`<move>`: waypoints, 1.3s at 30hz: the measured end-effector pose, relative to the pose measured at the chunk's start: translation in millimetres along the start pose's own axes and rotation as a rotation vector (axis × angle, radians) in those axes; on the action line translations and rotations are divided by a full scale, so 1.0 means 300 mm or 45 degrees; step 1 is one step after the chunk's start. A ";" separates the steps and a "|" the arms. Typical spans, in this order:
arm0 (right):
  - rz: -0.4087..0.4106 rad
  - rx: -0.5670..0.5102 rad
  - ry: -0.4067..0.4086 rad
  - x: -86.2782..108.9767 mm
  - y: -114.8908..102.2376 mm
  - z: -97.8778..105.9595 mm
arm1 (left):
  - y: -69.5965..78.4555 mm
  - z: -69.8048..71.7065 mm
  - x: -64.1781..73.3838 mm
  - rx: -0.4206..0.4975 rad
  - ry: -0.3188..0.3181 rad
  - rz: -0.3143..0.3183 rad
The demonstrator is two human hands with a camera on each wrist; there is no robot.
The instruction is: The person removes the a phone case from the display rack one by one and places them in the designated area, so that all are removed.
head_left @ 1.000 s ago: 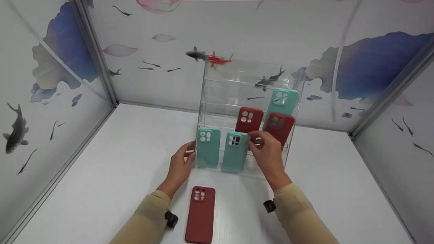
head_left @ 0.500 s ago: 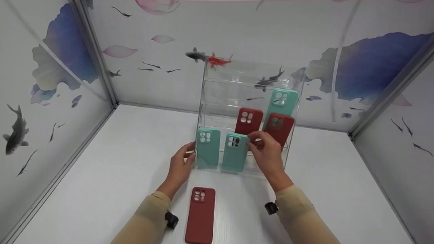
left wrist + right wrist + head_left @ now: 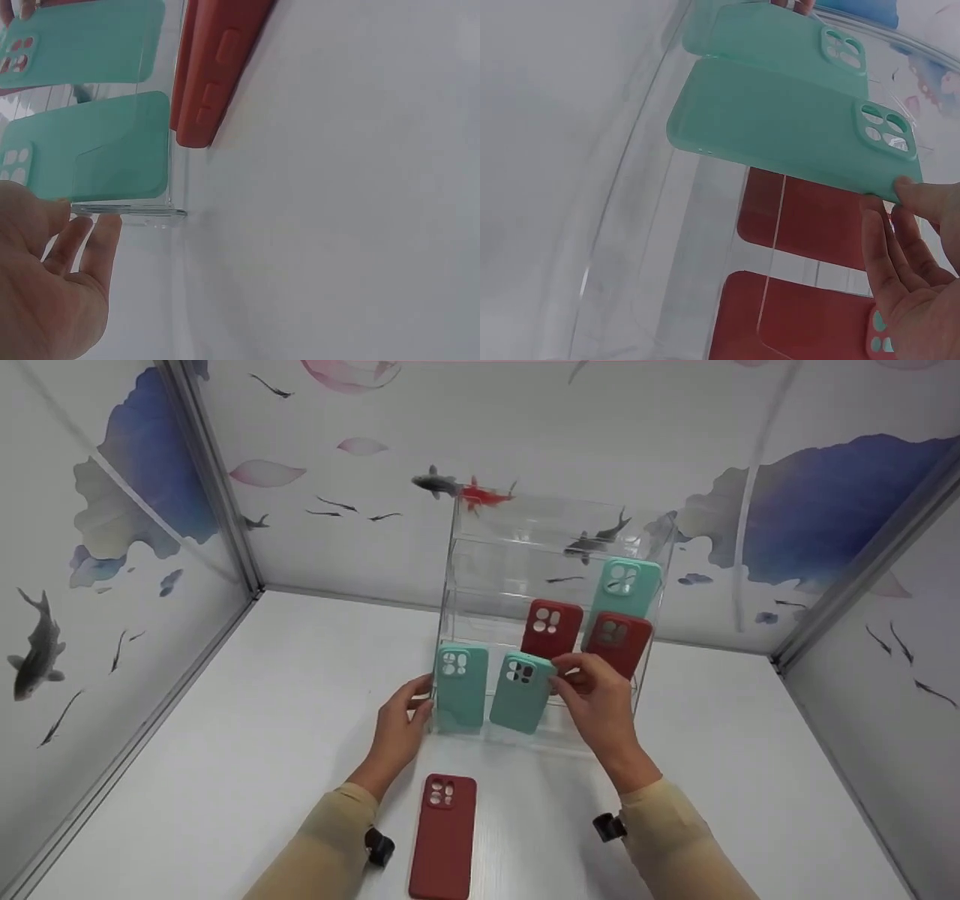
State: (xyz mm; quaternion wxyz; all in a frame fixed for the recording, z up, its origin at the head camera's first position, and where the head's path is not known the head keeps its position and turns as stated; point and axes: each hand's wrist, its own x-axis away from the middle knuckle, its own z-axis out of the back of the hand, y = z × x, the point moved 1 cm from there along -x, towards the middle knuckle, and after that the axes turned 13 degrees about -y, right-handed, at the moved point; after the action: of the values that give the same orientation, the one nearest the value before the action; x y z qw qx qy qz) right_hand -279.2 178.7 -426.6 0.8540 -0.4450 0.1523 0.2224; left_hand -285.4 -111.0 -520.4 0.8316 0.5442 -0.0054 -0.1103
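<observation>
My right hand (image 3: 600, 697) pinches the upper right edge of a teal phone case (image 3: 517, 701). That case leans in front of the lowest tier of a clear acrylic display rack (image 3: 480, 562), its top tipped to the right. In the right wrist view the thumb and fingers (image 3: 907, 184) grip it by the camera end. My left hand (image 3: 401, 720) holds the rack's left side panel, thumb on one side and fingers on the other in the left wrist view. Just beside it, another teal phone case (image 3: 461, 690) stands in the lowest tier.
A dark red phone case (image 3: 442, 836) lies on the white table (image 3: 225, 780) in front of the rack. Higher up on the rack's right stand two red cases (image 3: 555, 626) and a teal case (image 3: 630, 581). Printed wall panels (image 3: 360, 547) enclose the table.
The teal case in my right hand has tilted to the right, and its lower end has risen slightly from the rack's front. My right hand has shifted a little rightward; the left stays put.
</observation>
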 end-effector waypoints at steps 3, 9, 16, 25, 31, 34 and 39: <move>0.034 -0.027 0.023 0.005 -0.030 0.016 | -0.001 -0.001 -0.001 -0.005 -0.008 0.009; 0.058 -0.078 0.035 0.015 -0.077 0.037 | -0.004 0.002 -0.002 -0.017 0.003 0.006; -0.038 -0.112 -0.044 0.044 -0.095 0.048 | 0.000 0.002 0.002 -0.021 -0.004 -0.002; -0.311 -0.204 -0.306 0.082 -0.080 0.043 | -0.002 0.007 0.000 -0.030 -0.009 -0.001; -0.440 -0.293 -0.483 0.106 -0.049 0.040 | -0.004 0.006 0.000 -0.025 -0.003 -0.009; -0.457 -0.318 -0.563 0.121 -0.036 0.035 | -0.002 0.005 -0.001 -0.022 -0.002 -0.001; -0.497 -0.336 -0.670 0.149 -0.007 0.008 | 0.001 0.006 0.003 -0.022 -0.005 0.012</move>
State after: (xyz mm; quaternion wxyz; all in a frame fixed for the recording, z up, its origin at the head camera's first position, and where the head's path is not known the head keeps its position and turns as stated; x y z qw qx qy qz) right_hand -239.7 190.5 -444.2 0.8255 -0.4997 -0.1910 0.1799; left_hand -284.9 -112.8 -519.5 0.8369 0.5367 -0.0085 -0.1073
